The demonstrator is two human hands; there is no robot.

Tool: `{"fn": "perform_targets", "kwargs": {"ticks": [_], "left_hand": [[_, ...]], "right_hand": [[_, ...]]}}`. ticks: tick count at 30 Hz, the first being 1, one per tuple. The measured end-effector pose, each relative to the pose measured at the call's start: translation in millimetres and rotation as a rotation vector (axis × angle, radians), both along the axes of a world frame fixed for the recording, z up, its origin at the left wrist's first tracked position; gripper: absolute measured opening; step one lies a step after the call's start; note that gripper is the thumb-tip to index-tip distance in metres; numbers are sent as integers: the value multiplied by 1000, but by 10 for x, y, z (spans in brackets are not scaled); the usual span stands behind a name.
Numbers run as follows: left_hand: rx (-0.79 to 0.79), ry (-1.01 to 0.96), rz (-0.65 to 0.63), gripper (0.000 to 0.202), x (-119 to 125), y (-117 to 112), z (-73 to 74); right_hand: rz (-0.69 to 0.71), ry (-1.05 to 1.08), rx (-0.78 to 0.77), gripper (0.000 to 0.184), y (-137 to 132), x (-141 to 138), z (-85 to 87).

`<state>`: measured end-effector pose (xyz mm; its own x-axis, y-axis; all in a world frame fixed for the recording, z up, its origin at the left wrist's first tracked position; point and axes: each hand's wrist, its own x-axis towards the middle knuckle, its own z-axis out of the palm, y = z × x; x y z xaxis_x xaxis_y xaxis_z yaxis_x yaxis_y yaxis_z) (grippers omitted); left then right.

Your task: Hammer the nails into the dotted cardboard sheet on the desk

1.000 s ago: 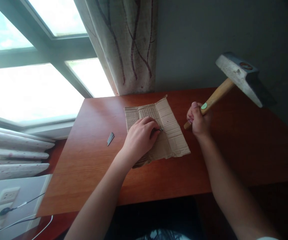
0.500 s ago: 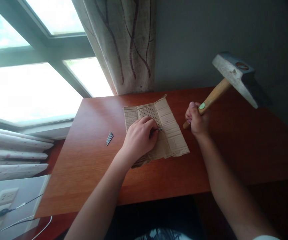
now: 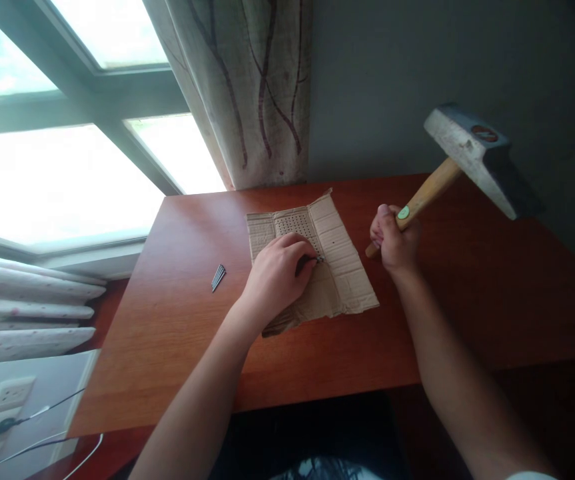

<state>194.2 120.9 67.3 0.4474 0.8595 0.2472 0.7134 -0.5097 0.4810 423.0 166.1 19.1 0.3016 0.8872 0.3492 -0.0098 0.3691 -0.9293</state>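
Observation:
A hammer [image 3: 467, 143] with a wooden handle and a grey metal head is raised over the right side of the table, my right hand [image 3: 394, 237] closed round its handle. My left hand [image 3: 282, 270] rests on a creased piece of cardboard [image 3: 350, 280], thumb and forefinger pinched on a nail [image 3: 320, 259]; only a small bit of the nail shows. Rows of small dark holes [image 3: 297, 223] dot the cardboard just beyond my fingers. To the left of the cardboard lies a small bunch of nails [image 3: 218, 277], side by side on the tabletop.
The reddish-brown wooden table [image 3: 182, 347] reaches from the window [image 3: 57, 180] to the right. A patterned curtain [image 3: 272, 87] hangs at its back edge beside a grey wall [image 3: 377, 80]. At lower left, a plug with cords sits in a wall socket [image 3: 10, 397].

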Motion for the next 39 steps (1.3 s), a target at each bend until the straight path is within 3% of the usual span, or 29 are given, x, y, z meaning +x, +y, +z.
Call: {"fn": "perform_targets", "kwargs": {"ticks": [16, 21, 24, 27, 30, 34, 39], "left_hand": [[5, -10, -12, 14, 0, -10, -14], [18, -60, 1, 16, -67, -51, 82], [71, -139, 72, 19, -244, -97, 180], [99, -127, 243, 18, -569, -137, 202], [79, 16, 451, 18, -985, -170, 83], [-50, 289, 595, 18, -1426, -249, -166], [-162, 368, 591, 19, -1498, -372, -307]], "right_hand": [[-15, -20, -22, 58, -8, 6, -11], [-10, -4, -12, 58, -8, 16, -16], [14, -11, -22, 58, -13, 23, -3], [27, -31, -43, 60, -17, 27, -2], [19, -36, -45, 60, -18, 29, -25], [28, -27, -40, 59, -23, 16, -41], [50, -23, -34, 58, -37, -18, -9]]}}
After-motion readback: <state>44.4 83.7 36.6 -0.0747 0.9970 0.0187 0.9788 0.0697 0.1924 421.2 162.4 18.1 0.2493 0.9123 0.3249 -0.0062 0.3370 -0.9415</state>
